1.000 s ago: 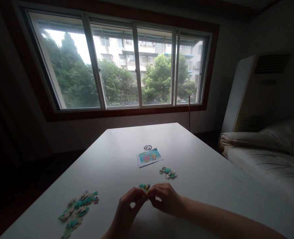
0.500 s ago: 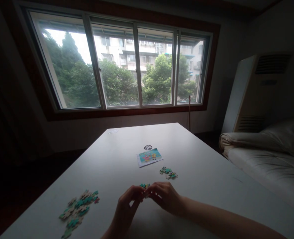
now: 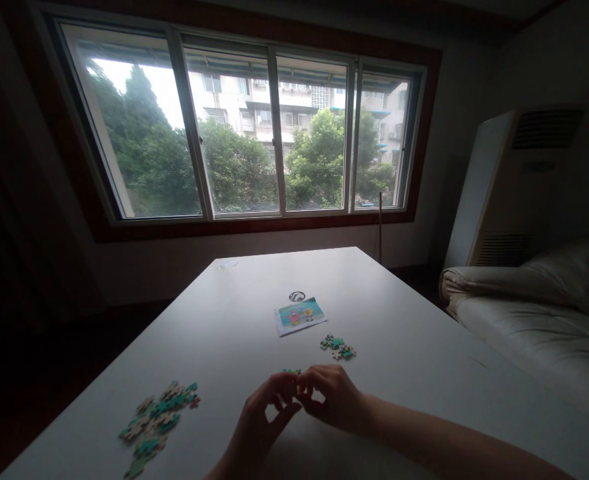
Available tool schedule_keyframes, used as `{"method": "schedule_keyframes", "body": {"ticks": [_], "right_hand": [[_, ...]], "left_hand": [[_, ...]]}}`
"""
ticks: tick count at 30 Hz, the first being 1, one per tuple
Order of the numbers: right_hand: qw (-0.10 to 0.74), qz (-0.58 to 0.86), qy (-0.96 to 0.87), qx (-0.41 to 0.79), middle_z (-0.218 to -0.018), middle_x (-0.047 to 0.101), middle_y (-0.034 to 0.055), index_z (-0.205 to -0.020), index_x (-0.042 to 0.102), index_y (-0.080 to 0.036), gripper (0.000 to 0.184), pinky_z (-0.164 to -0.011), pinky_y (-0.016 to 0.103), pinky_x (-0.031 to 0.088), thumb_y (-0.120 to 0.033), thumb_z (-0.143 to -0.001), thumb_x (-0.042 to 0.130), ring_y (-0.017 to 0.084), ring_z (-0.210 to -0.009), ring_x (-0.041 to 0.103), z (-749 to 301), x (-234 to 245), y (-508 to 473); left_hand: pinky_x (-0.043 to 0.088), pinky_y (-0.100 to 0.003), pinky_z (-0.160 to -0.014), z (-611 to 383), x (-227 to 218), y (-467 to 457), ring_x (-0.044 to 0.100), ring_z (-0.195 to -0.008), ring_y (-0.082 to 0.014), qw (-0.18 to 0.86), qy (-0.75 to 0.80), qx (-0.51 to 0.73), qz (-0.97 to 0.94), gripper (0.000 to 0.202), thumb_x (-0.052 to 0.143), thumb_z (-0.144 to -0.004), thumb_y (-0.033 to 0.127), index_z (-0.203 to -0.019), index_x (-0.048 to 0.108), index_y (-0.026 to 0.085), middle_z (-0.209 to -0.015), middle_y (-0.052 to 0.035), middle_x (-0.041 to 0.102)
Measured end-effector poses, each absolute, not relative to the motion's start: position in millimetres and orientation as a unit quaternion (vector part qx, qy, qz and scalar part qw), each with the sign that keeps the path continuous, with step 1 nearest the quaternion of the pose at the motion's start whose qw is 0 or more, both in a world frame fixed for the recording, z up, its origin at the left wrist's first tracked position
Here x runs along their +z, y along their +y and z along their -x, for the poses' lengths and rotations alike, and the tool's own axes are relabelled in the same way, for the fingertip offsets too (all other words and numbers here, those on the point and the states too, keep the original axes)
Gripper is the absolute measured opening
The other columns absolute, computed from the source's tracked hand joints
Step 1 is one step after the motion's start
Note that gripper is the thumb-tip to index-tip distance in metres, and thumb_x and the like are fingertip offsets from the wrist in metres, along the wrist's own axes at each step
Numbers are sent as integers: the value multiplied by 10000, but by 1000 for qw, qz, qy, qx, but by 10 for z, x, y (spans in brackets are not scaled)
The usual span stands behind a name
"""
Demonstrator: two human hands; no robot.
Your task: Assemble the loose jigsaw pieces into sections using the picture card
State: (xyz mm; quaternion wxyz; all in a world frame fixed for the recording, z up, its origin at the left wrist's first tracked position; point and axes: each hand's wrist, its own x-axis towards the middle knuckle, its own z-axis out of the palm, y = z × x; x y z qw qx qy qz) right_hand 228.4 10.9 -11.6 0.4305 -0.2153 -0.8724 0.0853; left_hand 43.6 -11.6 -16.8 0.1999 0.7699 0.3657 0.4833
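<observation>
My left hand [image 3: 263,419] and my right hand [image 3: 330,399] meet fingertip to fingertip near the front of the white table [image 3: 414,347]. Both pinch a small cluster of joined teal and pale puzzle pieces [image 3: 291,372], mostly hidden behind the fingers. A pile of loose puzzle pieces [image 3: 157,420] lies to the left of my left hand. A smaller group of pieces [image 3: 338,347] sits just beyond my right hand. Farther back lies the colourful reference picture [image 3: 299,315] with a small round dark object [image 3: 297,296] behind it.
A wide window [image 3: 244,127] fills the far wall, with trees and buildings outside. A white sofa or mattress [image 3: 534,313] stands to the right of the table, with a tall air-conditioning unit [image 3: 514,187] behind it. The floor on the left is dark.
My hands stay together on the small cluster, which has sunk lower behind my fingers. My left fingers have shifted and spread slightly. Nothing else on the table has moved.
</observation>
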Motion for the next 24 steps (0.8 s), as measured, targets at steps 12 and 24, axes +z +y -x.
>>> {"method": "schedule_keyframes", "body": {"ticks": [12, 24], "right_hand": [[446, 216, -863, 101, -697, 632, -9, -870, 487, -214, 216, -549, 195, 446, -116, -677, 486, 117, -582, 604, -2272, -182, 128], [444, 222, -862, 106, -706, 631, -14, -894, 510, -211, 240, -553, 194, 440, -113, -675, 495, 112, -587, 593, -2287, -224, 147]], "left_hand": [[520, -198, -562, -413, -154, -126, 630, -615, -125, 157, 363, 482, -782, 203, 630, -773, 189, -974, 628, 221, -786, -7, 689], [479, -194, -505, -412, -144, -137, 633, -602, -124, 128, 397, 471, -777, 77, 647, -752, 194, -817, 608, 207, -713, 12, 673]]}}
